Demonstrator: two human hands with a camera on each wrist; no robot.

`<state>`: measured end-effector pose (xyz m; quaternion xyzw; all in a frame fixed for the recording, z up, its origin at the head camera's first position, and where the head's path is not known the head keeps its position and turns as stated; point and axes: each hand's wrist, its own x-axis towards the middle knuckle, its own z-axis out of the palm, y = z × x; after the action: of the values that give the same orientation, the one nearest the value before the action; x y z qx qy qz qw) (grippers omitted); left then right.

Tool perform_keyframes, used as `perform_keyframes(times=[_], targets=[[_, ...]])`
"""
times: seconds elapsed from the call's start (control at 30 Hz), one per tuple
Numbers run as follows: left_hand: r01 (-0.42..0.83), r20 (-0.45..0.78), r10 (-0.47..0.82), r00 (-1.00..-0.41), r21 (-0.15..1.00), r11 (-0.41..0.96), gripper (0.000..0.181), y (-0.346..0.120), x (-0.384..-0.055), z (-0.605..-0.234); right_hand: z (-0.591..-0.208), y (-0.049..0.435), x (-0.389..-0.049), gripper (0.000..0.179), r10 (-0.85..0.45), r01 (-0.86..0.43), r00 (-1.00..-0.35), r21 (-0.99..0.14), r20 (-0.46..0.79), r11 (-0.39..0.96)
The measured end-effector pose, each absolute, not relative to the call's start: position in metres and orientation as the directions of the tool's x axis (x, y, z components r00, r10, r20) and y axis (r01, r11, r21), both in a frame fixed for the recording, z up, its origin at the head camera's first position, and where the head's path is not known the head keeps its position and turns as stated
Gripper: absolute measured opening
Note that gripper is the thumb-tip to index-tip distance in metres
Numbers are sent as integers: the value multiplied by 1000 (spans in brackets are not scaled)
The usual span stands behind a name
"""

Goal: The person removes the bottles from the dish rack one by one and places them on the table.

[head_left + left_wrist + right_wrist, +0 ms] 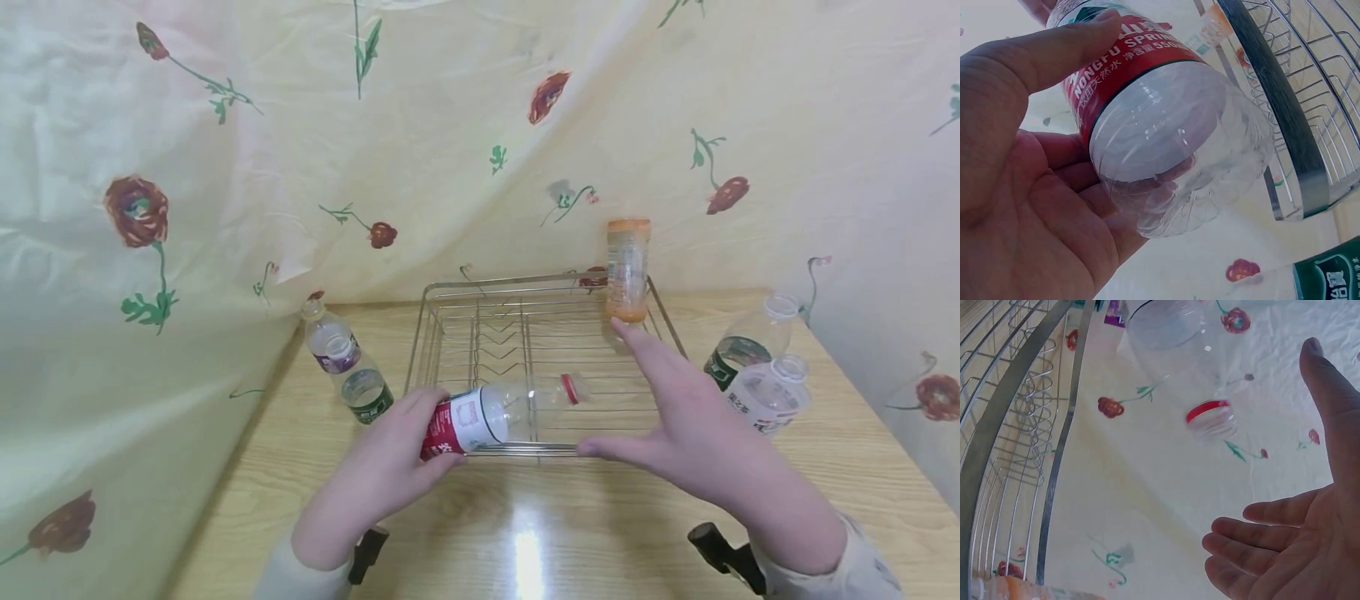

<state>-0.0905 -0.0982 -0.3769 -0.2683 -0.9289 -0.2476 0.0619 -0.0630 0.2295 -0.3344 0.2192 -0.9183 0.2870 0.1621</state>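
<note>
My left hand grips a clear plastic water bottle with a red and white label around its lower part. The bottle lies sideways over the front of a wire dish rack, its neck with a red ring pointing right. In the left wrist view the thumb presses on the label of this bottle, with the other fingers behind it. My right hand is spread beside the rack's front right, thumb and fingers apart and nothing between them. In the right wrist view the bottle's neck is apart from this hand.
An orange-capped bottle stands at the rack's back right corner. Left of the rack are two clear bottles, one with a purple label and one with a green label. Two more, a green-labelled bottle and a white-labelled bottle, stand right. Flowered cloth hangs behind.
</note>
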Motion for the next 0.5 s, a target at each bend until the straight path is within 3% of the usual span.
perform_keyframes(times=[0.5], targets=[[512, 344, 383, -857, 497, 700, 73, -113, -90, -387, -353, 255, -66, 123, -232, -430, -880, -488, 415, 759]])
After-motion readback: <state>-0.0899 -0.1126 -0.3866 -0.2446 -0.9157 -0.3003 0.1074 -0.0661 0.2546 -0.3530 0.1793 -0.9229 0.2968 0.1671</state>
